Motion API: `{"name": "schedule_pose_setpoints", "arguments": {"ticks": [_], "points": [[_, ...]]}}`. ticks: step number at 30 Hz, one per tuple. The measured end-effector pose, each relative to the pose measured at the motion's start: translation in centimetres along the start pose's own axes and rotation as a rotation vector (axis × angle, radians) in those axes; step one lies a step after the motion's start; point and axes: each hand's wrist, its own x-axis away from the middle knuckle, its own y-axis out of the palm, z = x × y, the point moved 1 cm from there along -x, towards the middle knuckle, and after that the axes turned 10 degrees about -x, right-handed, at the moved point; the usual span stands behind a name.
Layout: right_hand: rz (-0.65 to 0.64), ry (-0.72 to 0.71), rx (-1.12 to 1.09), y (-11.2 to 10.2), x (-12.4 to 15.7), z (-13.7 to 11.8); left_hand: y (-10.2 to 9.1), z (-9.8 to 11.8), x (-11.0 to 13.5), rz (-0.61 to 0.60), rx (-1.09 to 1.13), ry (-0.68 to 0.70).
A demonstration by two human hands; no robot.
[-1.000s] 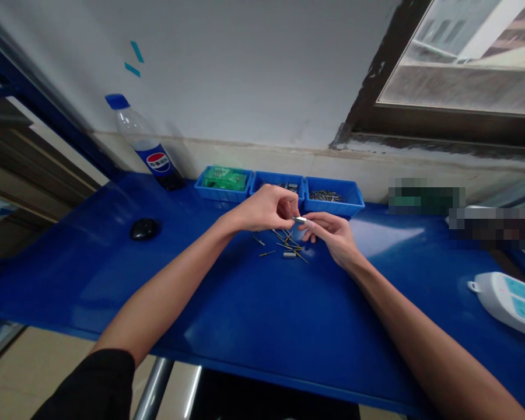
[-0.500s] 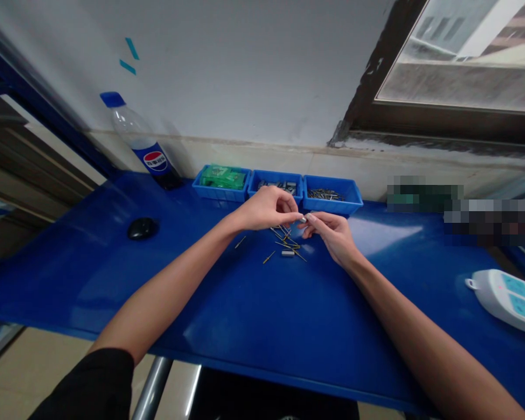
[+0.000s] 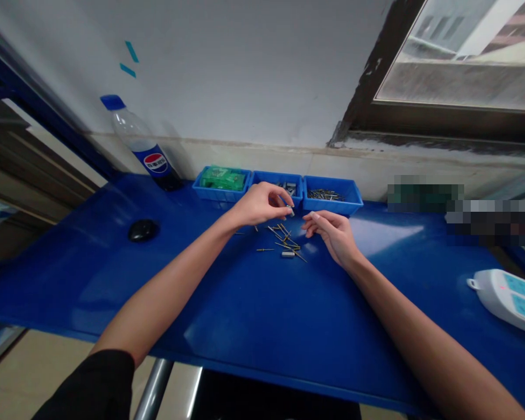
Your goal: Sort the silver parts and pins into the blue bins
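Note:
My left hand (image 3: 262, 204) pinches a small silvery metal piece (image 3: 291, 210) between thumb and fingertips, in front of the middle blue bin (image 3: 266, 176). A short gap to its right separates it from my right hand (image 3: 331, 228). That hand's thumb and fingers are drawn together, and whatever may be between them is hidden or too small to see. Below both hands lie several thin metal pins (image 3: 284, 236) with brass-coloured parts, in a loose heap. A short grey metal block (image 3: 287, 254) rests at the front of the heap, and a single pin (image 3: 265, 249) lies to its left.
Beside the middle bin stand a left bin holding a green packet (image 3: 222, 177) and a right bin (image 3: 332, 205) with thin metal pins. A cola bottle (image 3: 155, 160) and a black mouse (image 3: 143, 230) are at left. A white power strip (image 3: 507, 300) sits at right on the blue table (image 3: 262, 326).
My hands have parted. The left has drawn back leftward with the metal piece, while the right has stayed nearly in place. The single pin lies more level than before.

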Motion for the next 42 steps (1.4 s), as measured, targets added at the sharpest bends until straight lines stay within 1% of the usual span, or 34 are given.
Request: {"name": "schedule_pose_setpoints", "arguments": {"ticks": [6,8,9,10,12,14,16,18,20,24,27,29,33,35,38,42], "points": [[0.005,0.007,0.014,-0.1,-0.1,0.1,0.0,-1.0,-0.5,0.266,0.086,-0.037],[-0.002,-0.002,0.028,-0.1,-0.1,0.2,-0.2,-1.1,-0.5,0.318,0.089,-0.031],[-0.013,-0.010,0.047,-0.1,0.0,0.2,-0.4,-1.1,-0.5,0.312,0.066,-0.018],[-0.031,-0.020,0.083,-0.1,0.1,0.2,-0.5,-1.0,-0.4,0.281,0.029,0.002],[-0.103,-0.059,0.223,0.1,0.3,0.1,-0.7,-0.7,-0.2,0.157,-0.076,0.059],[-0.231,-0.139,0.411,0.4,0.7,-0.2,-0.7,-0.3,0.1,0.008,-0.180,0.116],[-0.370,-0.238,0.571,0.9,1.1,-0.6,-0.7,-0.2,0.3,-0.079,-0.254,0.145],[-0.469,-0.305,0.682,1.3,1.4,-0.9,-0.7,-0.2,0.4,-0.108,-0.300,0.141],[-0.525,-0.340,0.765,1.5,1.6,-0.9,-0.8,-0.3,0.4,-0.115,-0.328,0.130],[-0.556,-0.386,0.831,1.5,1.6,-0.5,-1.0,-0.3,0.4,-0.124,-0.344,0.131],[-0.535,-0.385,0.788,1.6,1.5,-0.4,-1.0,-0.1,0.5,-0.115,-0.339,0.142],[-0.463,-0.362,0.697,1.5,1.3,-0.3,-0.9,0.1,0.6,-0.114,-0.329,0.147],[-0.141,-0.214,0.343,0.8,0.8,0.0,-0.6,0.3,0.6,-0.124,-0.310,0.150],[-0.030,-0.145,0.197,0.4,0.6,0.3,-0.5,0.3,0.6,-0.135,-0.300,0.156],[0.016,-0.100,0.111,0.0,0.4,0.5,-0.3,0.2,0.5,-0.158,-0.284,0.158],[0.015,-0.069,0.044,0.0,0.4,0.5,-0.2,0.2,0.5,-0.173,-0.253,0.146]]}}
